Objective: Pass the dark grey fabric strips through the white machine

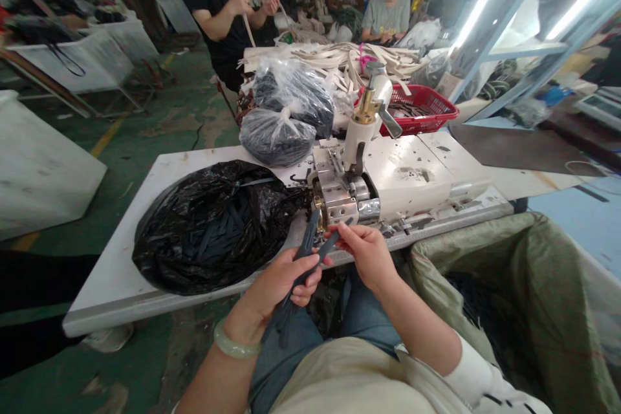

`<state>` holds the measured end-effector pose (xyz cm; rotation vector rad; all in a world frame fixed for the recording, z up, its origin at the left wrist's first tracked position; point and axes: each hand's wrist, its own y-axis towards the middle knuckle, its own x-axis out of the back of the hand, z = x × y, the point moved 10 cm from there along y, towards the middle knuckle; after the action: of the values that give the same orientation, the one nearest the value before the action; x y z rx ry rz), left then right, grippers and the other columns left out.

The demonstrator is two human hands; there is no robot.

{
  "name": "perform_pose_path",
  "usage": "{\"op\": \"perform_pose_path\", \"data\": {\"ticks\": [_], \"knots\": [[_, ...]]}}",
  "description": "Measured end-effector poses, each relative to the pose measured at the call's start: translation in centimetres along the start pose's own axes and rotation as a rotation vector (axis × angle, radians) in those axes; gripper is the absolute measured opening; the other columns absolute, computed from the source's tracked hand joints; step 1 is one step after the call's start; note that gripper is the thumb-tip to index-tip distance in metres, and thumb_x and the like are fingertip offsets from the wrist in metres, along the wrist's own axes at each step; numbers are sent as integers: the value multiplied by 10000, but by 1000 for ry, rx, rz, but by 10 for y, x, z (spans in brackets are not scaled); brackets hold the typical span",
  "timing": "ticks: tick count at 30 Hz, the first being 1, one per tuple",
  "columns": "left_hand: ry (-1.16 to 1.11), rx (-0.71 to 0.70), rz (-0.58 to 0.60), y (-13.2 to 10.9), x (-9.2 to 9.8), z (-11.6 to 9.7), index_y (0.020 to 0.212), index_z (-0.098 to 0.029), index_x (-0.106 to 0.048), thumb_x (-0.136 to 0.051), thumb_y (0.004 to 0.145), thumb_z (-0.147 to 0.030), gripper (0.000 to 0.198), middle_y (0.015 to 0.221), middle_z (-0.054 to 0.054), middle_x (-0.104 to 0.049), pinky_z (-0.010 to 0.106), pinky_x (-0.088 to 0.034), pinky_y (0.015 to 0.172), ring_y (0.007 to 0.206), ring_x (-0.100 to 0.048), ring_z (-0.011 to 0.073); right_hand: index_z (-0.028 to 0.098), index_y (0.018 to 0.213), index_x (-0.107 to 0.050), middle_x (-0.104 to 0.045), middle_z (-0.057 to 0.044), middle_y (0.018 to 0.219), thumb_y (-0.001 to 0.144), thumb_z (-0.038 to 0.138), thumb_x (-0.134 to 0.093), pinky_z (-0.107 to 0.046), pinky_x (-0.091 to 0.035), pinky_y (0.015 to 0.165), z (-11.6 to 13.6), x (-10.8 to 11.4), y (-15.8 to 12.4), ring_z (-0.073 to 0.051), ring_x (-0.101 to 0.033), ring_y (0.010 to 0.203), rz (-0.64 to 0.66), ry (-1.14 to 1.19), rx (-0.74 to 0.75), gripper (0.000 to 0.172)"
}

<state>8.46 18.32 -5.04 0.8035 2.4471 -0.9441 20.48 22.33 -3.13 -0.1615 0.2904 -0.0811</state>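
Note:
My left hand (290, 277) is closed around several dark blue-grey strips (306, 246) that fan out above the thumb and hang below the fist. With thumb and fingers, my right hand (367, 252) pinches the upper end of one strip (330, 243), which slants up to the right out of the bundle. Both hands are in front of a white and metal machine (339, 197) at the table's front edge. Left of it lies an open black plastic bag (160, 226) with many similar strips inside.
Tied clear plastic bags (279, 136) of dark material stand behind the machine. A red basket (436, 118) sits at the back right, near pale straps (330, 55). An olive sack (538, 272) stands to my right. Two people are across the table, one holding a pale strap.

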Motion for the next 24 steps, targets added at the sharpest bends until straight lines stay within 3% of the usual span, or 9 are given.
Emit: {"op": "perform_pose_path", "data": {"ticks": [5,8,12,14,16,18,24], "knots": [[-24,-49,-54,-3,13,-9,868,-139,-568,-647,797,-371,255,560,-65,-418,131,-181,371,392,-252,3,158,815,-733,-695,-63,750,727,489,-721,-232,-467,535,-2,13,8,-142,-591,599,-20,134,-114,343],[24,-89,-111,4,10,-9,815,-172,-504,-702,742,-353,277,522,-79,-419,137,-196,379,385,-273,10,159,841,-725,-705,-61,769,751,485,-704,-234,-491,586,-4,4,3,-151,-625,656,-6,109,-71,338],[110,-124,-154,12,5,-6,893,-186,-504,-721,718,-362,329,496,-94,-420,156,-228,382,373,-296,25,160,838,-682,-698,-52,754,762,493,-690,-261,-522,655,-11,-14,-5,-164,-652,713,66,168,-70,341],[121,-127,-154,11,6,-6,880,-171,-522,-722,721,-381,331,488,-92,-413,160,-225,377,371,-292,25,151,772,-651,-623,-4,592,748,497,-699,-203,-481,514,-10,-7,2,-115,-592,539,20,203,-77,351],[98,-148,-172,7,13,-11,816,-149,-540,-726,721,-390,319,491,-85,-407,154,-210,373,376,-279,16,137,703,-624,-463,64,445,706,475,-737,-144,-329,355,-10,7,16,-48,-415,357,-40,240,-106,357],[64,-174,-201,1,24,-18,770,-130,-562,-733,716,-392,317,507,-79,-405,146,-196,367,380,-267,6,124,642,-599,-345,101,394,661,433,-773,-131,-186,299,-12,19,30,-11,-266,300,-65,262,-170,354],[0,-189,-204,-6,40,-26,754,-125,-597,-744,710,-396,311,510,-74,-407,135,-210,356,379,-277,5,133,594,-562,-308,105,379,659,325,-753,-131,-155,285,-15,37,43,-9,-226,300,-148,310,-228,279]]}}
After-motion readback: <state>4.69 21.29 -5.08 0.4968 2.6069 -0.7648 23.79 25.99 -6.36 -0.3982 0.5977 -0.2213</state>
